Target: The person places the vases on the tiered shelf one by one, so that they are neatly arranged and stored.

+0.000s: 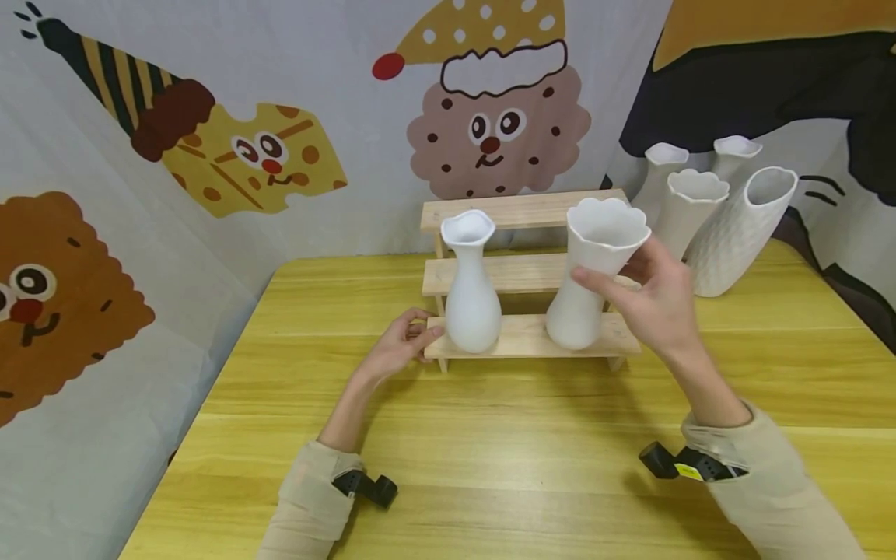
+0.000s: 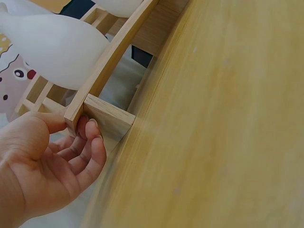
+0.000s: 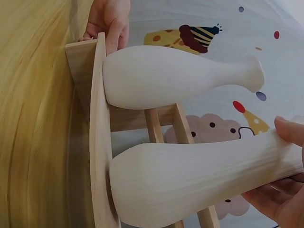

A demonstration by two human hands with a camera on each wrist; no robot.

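My right hand (image 1: 661, 299) grips a white vase with a scalloped, flared rim (image 1: 584, 292) round its upper part, thumb in front and fingers behind. The vase's base is at the right part of the lowest step of a three-tier wooden stand (image 1: 521, 338). To its left on that same step stands a smooth white bulb-shaped vase (image 1: 474, 299), upright, with a narrow neck and wavy mouth. My left hand (image 2: 52, 166) pinches the left end of the lowest step, thumb on top and curled fingers beneath, beside the stand's leg (image 2: 109, 116).
Several white vases stand at the back right of the wooden table (image 1: 490, 467), among them a slanted textured one (image 1: 742, 233) and a ruffled-rim one (image 1: 689, 210). A cloth with cartoon figures (image 1: 500, 132) hangs behind the table. The stand's upper two steps rise behind the front vases.
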